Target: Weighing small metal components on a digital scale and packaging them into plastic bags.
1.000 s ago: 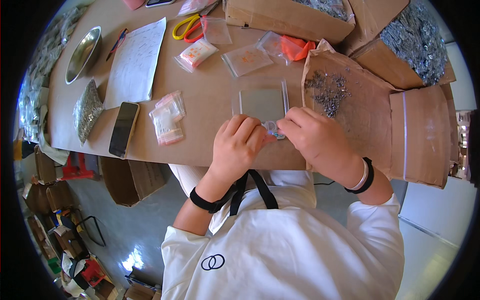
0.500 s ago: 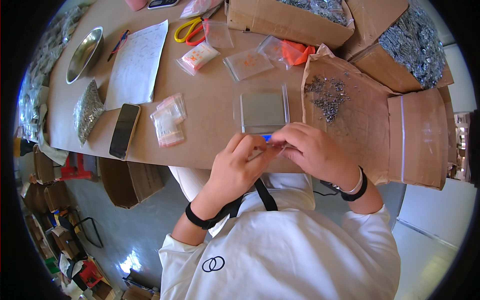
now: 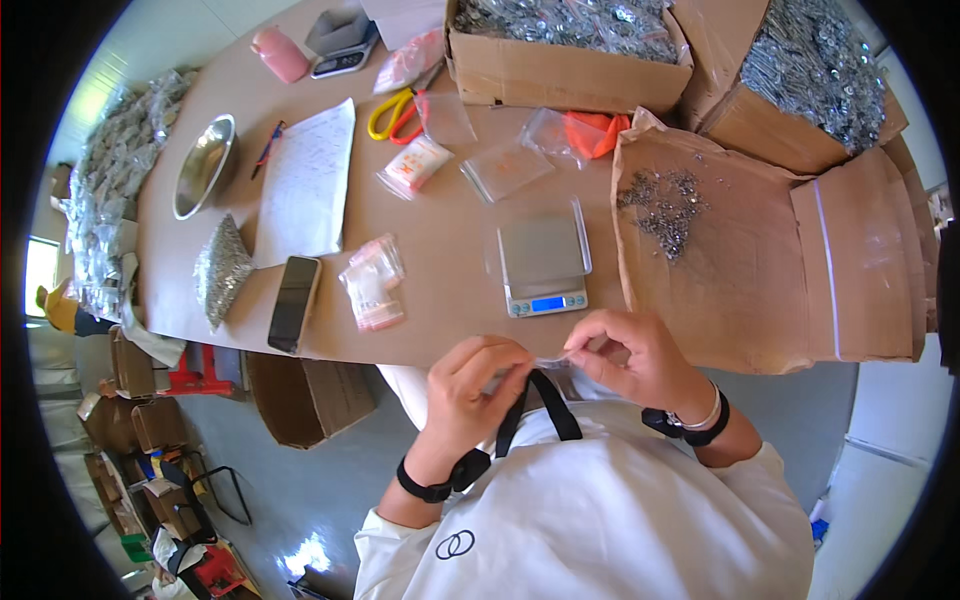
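My left hand (image 3: pixel 474 388) and my right hand (image 3: pixel 632 362) are close together just off the table's front edge. Fingertips of both pinch opposite ends of a small clear plastic bag (image 3: pixel 549 359), seen nearly edge-on, so its contents cannot be made out. Directly beyond them lies a small digital scale (image 3: pixel 543 260) with a lit blue display and a bare weighing plate. To the scale's right, a heap of small metal hardware pieces (image 3: pixel 668 212) rests in an opened cardboard tray (image 3: pixel 740 290). A stack of small filled zip bags (image 3: pixel 374 283) lies to the left.
A phone (image 3: pixel 294 305), a bag of metal parts (image 3: pixel 222 272), a steel bowl (image 3: pixel 205 168) and a written sheet (image 3: pixel 308 185) occupy the left. Scissors (image 3: pixel 392 118) and a flat zip bag (image 3: pixel 508 170) lie farther back. Boxes of metal parts (image 3: pixel 570 75) stand behind.
Both hands have drawn back toward my body, away from the scale, and spread slightly apart with the bag between them. The scale's display is now uncovered. The view has shifted.
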`<state>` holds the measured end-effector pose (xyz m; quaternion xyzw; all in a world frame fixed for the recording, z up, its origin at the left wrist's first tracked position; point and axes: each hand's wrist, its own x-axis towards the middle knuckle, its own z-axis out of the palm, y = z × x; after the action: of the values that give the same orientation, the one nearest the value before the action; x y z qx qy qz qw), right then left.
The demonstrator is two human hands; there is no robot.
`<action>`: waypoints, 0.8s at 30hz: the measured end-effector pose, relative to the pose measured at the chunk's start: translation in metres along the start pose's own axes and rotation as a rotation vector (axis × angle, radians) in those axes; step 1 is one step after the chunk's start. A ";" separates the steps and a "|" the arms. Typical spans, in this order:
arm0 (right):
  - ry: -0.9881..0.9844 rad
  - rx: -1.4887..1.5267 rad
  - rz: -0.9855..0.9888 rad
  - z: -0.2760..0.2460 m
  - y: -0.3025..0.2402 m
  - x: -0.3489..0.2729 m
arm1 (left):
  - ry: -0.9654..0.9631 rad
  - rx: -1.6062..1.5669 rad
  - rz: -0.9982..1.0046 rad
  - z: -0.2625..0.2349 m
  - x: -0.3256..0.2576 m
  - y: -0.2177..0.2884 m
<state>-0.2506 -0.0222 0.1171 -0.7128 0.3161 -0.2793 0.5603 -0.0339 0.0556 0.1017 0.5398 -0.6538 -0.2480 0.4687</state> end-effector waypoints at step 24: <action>-0.046 -0.135 -0.284 0.004 0.022 -0.018 | -0.229 -0.153 -0.125 0.008 -0.036 0.003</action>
<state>-0.2618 -0.0100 0.0938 -0.7927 0.2173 -0.3173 0.4731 -0.0429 0.0887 0.0883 0.5102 -0.6473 -0.3857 0.4145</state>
